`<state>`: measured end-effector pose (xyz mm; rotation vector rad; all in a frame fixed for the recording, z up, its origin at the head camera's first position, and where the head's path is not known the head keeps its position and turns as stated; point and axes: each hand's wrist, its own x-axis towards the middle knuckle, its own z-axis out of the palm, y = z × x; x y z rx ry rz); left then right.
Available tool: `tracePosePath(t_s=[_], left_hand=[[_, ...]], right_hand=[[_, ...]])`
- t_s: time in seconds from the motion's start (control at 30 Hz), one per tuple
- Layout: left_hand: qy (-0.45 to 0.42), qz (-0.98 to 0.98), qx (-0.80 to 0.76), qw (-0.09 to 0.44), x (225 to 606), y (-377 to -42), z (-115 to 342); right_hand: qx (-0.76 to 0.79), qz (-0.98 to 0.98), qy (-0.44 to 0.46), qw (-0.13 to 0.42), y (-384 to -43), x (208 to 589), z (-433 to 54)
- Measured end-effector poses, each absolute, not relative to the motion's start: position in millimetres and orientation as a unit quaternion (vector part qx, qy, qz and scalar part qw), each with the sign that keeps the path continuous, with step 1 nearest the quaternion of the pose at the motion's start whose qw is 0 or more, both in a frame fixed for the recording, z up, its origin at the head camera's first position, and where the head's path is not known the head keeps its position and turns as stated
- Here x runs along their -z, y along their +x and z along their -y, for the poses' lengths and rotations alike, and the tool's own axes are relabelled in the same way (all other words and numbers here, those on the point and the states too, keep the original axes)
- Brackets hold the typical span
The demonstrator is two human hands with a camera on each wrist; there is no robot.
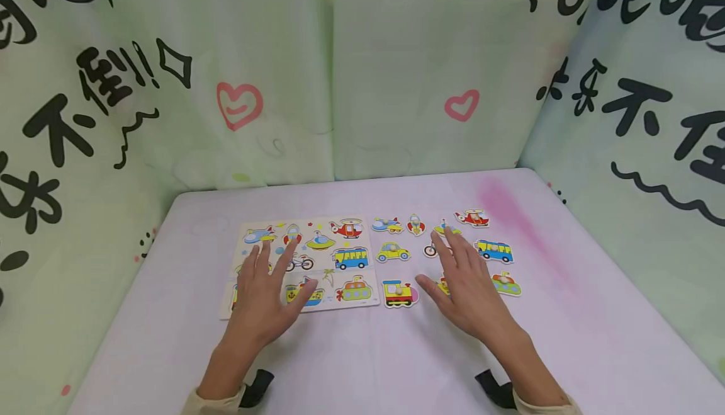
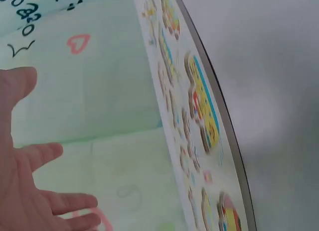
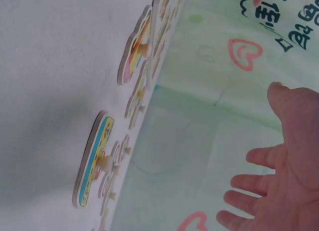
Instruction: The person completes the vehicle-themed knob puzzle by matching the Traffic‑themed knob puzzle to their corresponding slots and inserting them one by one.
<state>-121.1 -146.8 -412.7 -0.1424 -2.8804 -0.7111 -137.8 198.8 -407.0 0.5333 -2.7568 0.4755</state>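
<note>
My left hand [image 1: 266,301] hovers over the left part of a white puzzle board [image 1: 324,261], fingers spread and holding nothing. The board bears vehicle pictures in recesses; the hand hides some at lower left. My right hand [image 1: 472,289] is held, fingers apart, above loose knobbed puzzle pieces. It partly covers the bicycle piece [image 1: 430,250], the flying saucer and a piece under the thumb. Around it lie the train piece [image 1: 399,295], car piece [image 1: 393,252], bus piece [image 1: 494,250] and submarine piece [image 1: 506,284]. Both wrist views show the palms apart from the pieces.
Farther back lie the plane piece [image 1: 387,225], rocket piece [image 1: 416,225] and helicopter piece [image 1: 472,217]. A pale cloth covers the table [image 1: 170,339], with a pink stain at right. Light green curtains [image 1: 391,56] with black writing and red hearts enclose the back and sides.
</note>
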Motion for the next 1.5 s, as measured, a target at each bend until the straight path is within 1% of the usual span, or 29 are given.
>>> tracePosePath(t_s=[0.13,0.3,0.4,0.73,1.0,1.17,1.33,1.5], left_hand=[[-0.047,0.962,0.253,0.091,411.4,-116.5,169.3],[-0.032,0.967,0.239,0.077,408.9,-107.8,200.4],[-0.033,0.966,0.248,0.069,408.4,-105.0,217.2],[-0.066,0.948,0.311,-0.001,413.0,-101.8,261.7],[-0.073,0.942,0.323,-0.053,422.1,-113.8,287.9],[-0.103,0.936,0.332,-0.052,429.1,-121.7,299.7],[-0.102,0.931,0.343,-0.065,436.8,-130.9,306.9],[-0.104,0.925,0.357,-0.074,443.8,-142.5,311.1]], right_hand=[[-0.205,0.949,0.191,0.143,-133.0,403.7,-198.0],[-0.248,0.943,0.19,0.117,-126.4,400.2,-196.6],[-0.274,0.935,0.194,0.114,-122.7,397.1,-196.9],[-0.334,0.905,0.23,0.13,-110.1,390.5,-194.2],[-0.377,0.887,0.24,0.112,-104.4,384.7,-191.0],[-0.396,0.877,0.25,0.108,-100.9,382.2,-189.2],[-0.398,0.876,0.249,0.109,-96.9,379.9,-187.7],[-0.405,0.864,0.269,0.129,-94.7,378.3,-187.4]])
